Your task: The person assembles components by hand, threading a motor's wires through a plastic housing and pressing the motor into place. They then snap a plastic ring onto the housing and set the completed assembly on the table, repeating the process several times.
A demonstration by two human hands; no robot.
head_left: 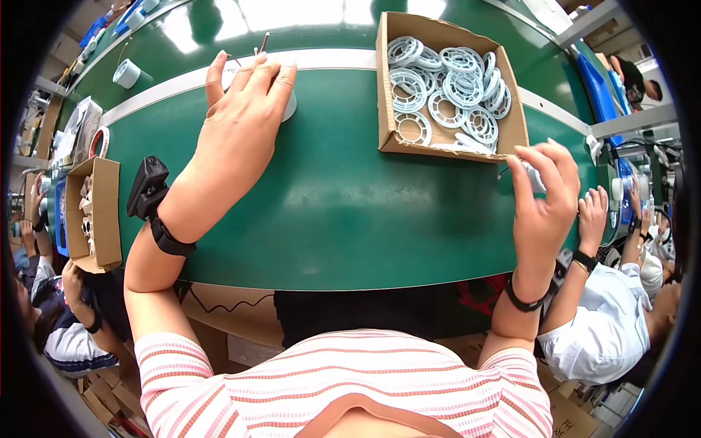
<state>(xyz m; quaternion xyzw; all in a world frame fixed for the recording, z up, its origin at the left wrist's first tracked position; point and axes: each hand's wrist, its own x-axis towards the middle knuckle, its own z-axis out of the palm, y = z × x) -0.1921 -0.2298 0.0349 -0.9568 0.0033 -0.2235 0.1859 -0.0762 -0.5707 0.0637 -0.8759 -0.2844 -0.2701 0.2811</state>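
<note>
My left hand (244,106) is curled palm down over a white round part (290,109) at the far side of the green bench. Most of that part hides under the palm, and thin wires (264,44) stick up beyond the fingertips. On the right, just past the corner of a cardboard box, my right hand (544,190) is raised with its fingers bent. Its thumb and fingers close round a small white part (538,179), which they partly cover. A short dark wire (502,174) shows beside the thumb.
An open cardboard box (381,95) holds many pale blue slotted rings (445,109). Another cardboard box (109,219) with small white pieces stands at the left edge. A white spool-like part (126,74) with a wire lies far left. Co-workers sit close on both sides, one hand (593,212) beside my right.
</note>
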